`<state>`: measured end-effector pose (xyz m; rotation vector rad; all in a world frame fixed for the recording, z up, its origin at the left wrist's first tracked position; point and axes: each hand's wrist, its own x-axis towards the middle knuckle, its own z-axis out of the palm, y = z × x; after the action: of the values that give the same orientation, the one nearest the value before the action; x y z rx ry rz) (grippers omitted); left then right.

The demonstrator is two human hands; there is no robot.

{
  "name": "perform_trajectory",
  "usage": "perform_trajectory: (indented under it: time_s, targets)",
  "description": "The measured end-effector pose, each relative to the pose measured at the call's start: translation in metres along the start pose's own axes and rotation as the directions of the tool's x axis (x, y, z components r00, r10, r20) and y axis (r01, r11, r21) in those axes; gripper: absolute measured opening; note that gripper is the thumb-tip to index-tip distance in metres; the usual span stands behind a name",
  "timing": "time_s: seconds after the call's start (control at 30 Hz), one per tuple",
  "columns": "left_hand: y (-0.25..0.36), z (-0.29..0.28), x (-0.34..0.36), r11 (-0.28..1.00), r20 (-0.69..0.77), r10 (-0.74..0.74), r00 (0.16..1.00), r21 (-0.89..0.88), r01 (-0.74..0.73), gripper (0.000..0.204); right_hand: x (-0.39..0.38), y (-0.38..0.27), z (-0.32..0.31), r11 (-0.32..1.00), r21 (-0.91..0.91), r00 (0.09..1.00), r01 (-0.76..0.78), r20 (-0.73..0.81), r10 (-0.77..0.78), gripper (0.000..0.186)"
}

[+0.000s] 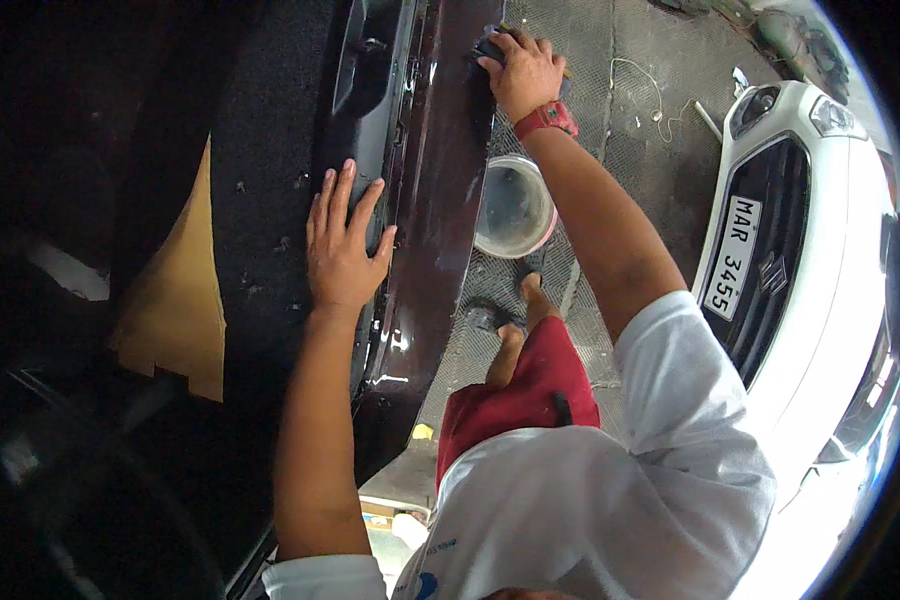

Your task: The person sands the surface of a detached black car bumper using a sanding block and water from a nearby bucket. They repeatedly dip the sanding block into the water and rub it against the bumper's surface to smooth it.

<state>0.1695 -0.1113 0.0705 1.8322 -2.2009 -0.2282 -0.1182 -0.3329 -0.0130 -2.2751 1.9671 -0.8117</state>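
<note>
My left hand (347,235) lies with fingers spread on the black trim (360,120) along the inner edge of a glossy dark maroon car body panel (426,200). The black carpeted surface (260,230) lies beside it. Higher in the view, my right hand (520,75), with a red band on the wrist, grips a dark object (486,47), too hidden to identify, at the outer edge of the maroon panel. Below that hand, a white bucket (510,205) of cloudy liquid stands on the floor, partly hidden by the panel.
A brown cardboard piece (175,300) lies on the carpet at left. A white car (800,280) is parked close at right. A cord (650,80) and white pipe (708,118) lie on the textured floor (620,170); green clutter (790,40) sits at top right.
</note>
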Motion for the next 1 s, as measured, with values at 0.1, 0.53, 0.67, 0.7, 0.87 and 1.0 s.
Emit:
perform_trajectory:
  time_s: [0.1,0.53,0.67,0.7,0.87,1.0]
  targets:
    - [0.0,0.002,-0.002,1.0,0.001,-0.005,1.0,-0.002,0.005,0.077,-0.083,-0.042,-0.003,0.992,0.124,0.999,-0.033,0.007,0.033,0.05]
    - [-0.001,0.006,0.0,0.999,-0.029,0.026,0.999,-0.019,-0.026,0.078,-0.028,-0.025,0.004,0.999,0.024,0.999,-0.038,0.017,0.038,0.045]
    - [-0.005,-0.003,-0.009,1.0,0.017,-0.008,1.0,0.001,0.008,0.079,-0.194,-0.092,-0.052,0.966,0.228,0.96,0.124,0.218,-0.175,0.054]
    - [-0.003,-0.004,-0.01,1.0,0.026,-0.013,1.0,0.014,0.013,0.079,-0.214,-0.096,-0.059,0.948,0.26,0.932,0.183,0.262,-0.252,0.056]
    - [-0.003,-0.003,-0.004,1.0,0.0,-0.006,1.0,0.018,0.006,0.077,-0.045,-0.047,-0.009,0.988,0.108,0.991,0.112,0.061,-0.119,0.047]
    - [0.0,0.003,-0.003,1.0,-0.004,0.005,1.0,-0.017,-0.005,0.076,-0.029,-0.045,0.006,0.996,-0.003,0.995,0.09,0.052,-0.089,0.049]
